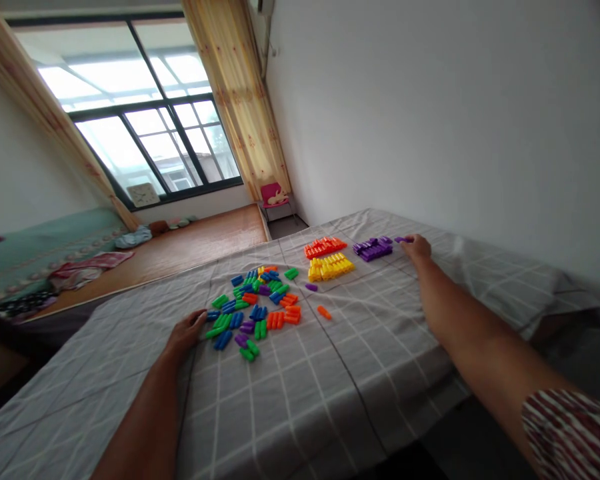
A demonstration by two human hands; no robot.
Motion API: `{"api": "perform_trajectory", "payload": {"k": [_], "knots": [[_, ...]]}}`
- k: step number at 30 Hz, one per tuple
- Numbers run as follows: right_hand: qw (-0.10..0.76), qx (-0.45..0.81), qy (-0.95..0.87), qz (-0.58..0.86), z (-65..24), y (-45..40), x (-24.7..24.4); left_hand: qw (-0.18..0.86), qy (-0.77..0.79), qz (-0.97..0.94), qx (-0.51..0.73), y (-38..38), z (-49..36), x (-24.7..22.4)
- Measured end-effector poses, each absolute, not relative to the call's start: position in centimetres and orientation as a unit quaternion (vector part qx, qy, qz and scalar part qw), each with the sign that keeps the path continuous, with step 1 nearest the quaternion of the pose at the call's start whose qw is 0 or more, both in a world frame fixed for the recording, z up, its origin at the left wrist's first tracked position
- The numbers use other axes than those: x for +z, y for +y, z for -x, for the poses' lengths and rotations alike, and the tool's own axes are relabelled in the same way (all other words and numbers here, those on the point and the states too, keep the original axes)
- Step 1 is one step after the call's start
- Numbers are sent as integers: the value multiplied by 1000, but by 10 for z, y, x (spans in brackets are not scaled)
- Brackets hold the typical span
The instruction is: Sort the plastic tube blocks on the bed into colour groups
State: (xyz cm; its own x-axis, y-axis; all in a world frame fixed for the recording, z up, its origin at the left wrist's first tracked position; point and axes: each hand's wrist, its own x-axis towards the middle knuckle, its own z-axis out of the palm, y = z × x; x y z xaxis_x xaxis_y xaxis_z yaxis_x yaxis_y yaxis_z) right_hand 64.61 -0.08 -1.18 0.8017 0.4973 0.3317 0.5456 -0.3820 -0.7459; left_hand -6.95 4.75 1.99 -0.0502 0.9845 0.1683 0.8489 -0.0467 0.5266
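A loose heap of small plastic pieces (253, 303) in blue, green, orange and purple lies on the grey checked cloth (300, 387). My left hand (186, 331) rests flat on the cloth at the heap's left edge, holding nothing. Farther back sit sorted rows: orange pieces (324, 247), yellow pieces (331, 267) and purple pieces (373, 249). My right hand (416, 247) is stretched out beside the purple row, its fingertips pinching a purple piece (401, 239). One purple piece (311, 287) and one orange piece (324, 312) lie apart between heap and rows.
A white wall (455, 120) runs along the right of the table. Beyond the far edge lie a wooden floor (190, 243), a small pink chair (274, 195), a curtained window (145, 120) and a green bed (35, 247) at the left.
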Motion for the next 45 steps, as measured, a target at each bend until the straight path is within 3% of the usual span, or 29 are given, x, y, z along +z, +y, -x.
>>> {"api": "perform_trajectory", "payload": {"k": [5, 11, 18, 21, 24, 27, 31, 34, 40, 45], "knots": [[367, -17, -374, 851, -641, -1, -17, 104, 679, -660, 305, 40, 72, 19], [349, -35, -334, 875, -635, 7, -13, 94, 684, -641, 336, 32, 73, 17], [266, 26, -409, 873, -628, 14, -19, 101, 665, -663, 327, 27, 68, 15], [289, -6, -422, 859, -624, 6, -13, 103, 666, -665, 321, 26, 66, 14], [363, -136, -408, 827, -603, -2, 6, 100, 675, -666, 301, 28, 65, 11], [391, -201, -521, 732, -549, -4, 33, 93, 682, -667, 286, 30, 64, 7], [337, -74, -774, 531, -427, 3, 56, 84, 685, -671, 272, 29, 62, 7], [305, 24, -847, 434, -330, 11, 57, 90, 677, -674, 282, 25, 61, 8], [211, 83, -837, 497, -224, 37, 49, 104, 666, -676, 299, 21, 64, 11], [287, 183, -786, 516, -233, 52, 44, 108, 660, -680, 300, 24, 66, 9]]}}
